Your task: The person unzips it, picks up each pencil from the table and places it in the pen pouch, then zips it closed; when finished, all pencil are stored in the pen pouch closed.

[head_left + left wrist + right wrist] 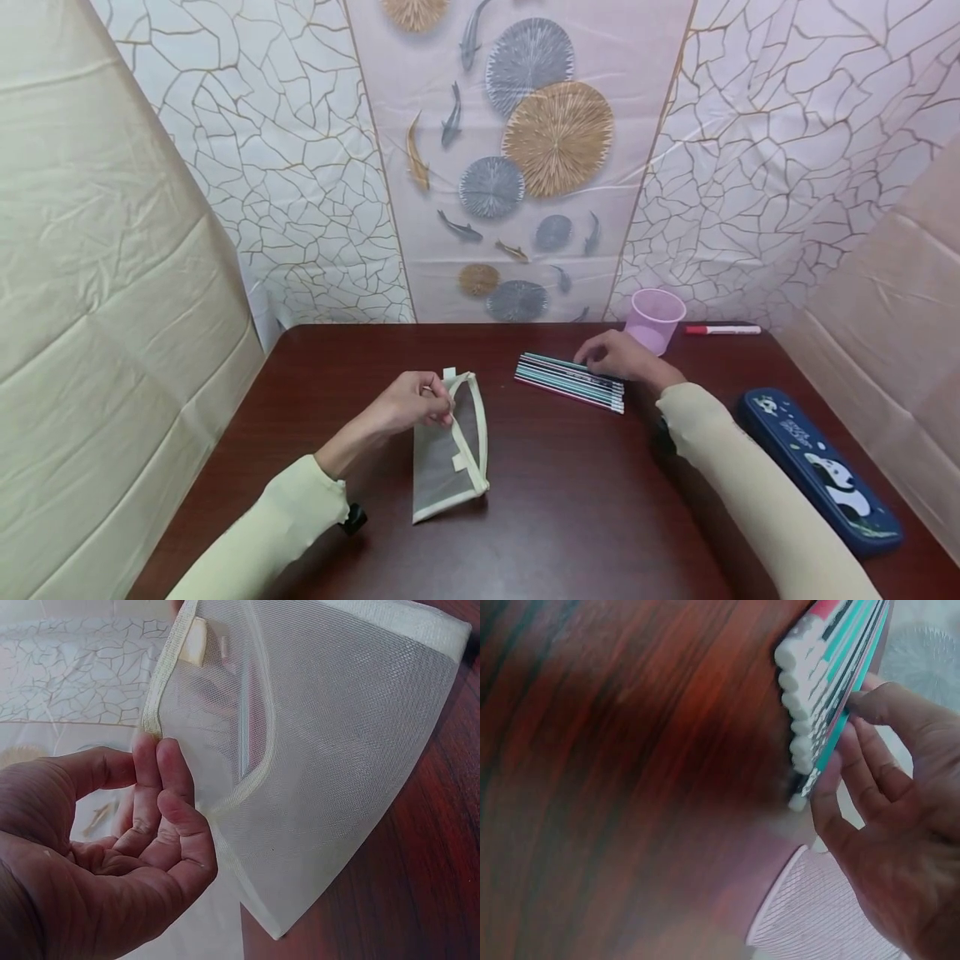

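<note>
My left hand (411,402) pinches the zipper edge of a pale mesh zip pouch (438,479), whose mouth gapes toward the right. Close up in the left wrist view, the thumb and fingers of the left hand (127,840) hold that edge, and the see-through mesh (322,750) spreads beside them. Several striped pencils (558,382) in teal, black and white lie side by side on the table. At their far edge is my right hand (618,356). The right wrist view has its thumb and fingers (881,705) pinching the outermost teal pencil (832,746), near the white erasers (799,705).
A pink mesh cup (655,317) stands at the back, just behind the right hand. Beside it lies a red-capped white marker (723,330). Along the right side rests a dark blue panda pencil case (817,471). Patterned cloth (315,150) hangs behind the brown table (570,517).
</note>
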A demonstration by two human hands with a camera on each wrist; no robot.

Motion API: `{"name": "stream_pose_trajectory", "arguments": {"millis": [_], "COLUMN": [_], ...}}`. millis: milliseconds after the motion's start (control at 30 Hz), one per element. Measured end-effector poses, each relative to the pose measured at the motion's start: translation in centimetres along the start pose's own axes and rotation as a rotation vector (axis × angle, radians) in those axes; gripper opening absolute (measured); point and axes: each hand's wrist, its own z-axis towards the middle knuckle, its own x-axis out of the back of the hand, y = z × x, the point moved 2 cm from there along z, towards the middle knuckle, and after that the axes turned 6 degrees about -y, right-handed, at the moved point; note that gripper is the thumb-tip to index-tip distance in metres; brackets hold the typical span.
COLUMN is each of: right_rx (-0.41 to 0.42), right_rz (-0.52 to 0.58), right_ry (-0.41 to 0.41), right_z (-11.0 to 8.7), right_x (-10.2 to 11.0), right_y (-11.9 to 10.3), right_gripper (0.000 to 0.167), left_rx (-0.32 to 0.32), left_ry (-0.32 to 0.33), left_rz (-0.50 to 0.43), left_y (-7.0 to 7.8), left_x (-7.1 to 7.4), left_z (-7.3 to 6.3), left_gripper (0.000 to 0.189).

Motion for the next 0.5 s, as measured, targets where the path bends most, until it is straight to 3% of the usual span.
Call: {"name": "stream_pose_trajectory", "arguments": {"millis": [167, 500], "right_rx": [-0.001, 0.098], "right_rz": [-0.089, -0.24], "right_ry": [-0.006, -0.009], "right_z": [0.1, 0.6], "right_x": [0.1, 0.7], "right_y": [-0.8, -1.4], "right_gripper": [0.025, 0.023], "left_rx": [-0.006, 0.004], "left_ry": [-0.009, -0.008], "left_rz": [-0.004, 0.027], "left_y": [-0.1, 0.0], "left_x": [-0.1, -0.2], "left_z": [0.2, 0.5], "left_gripper": [0.004, 0.003]}}
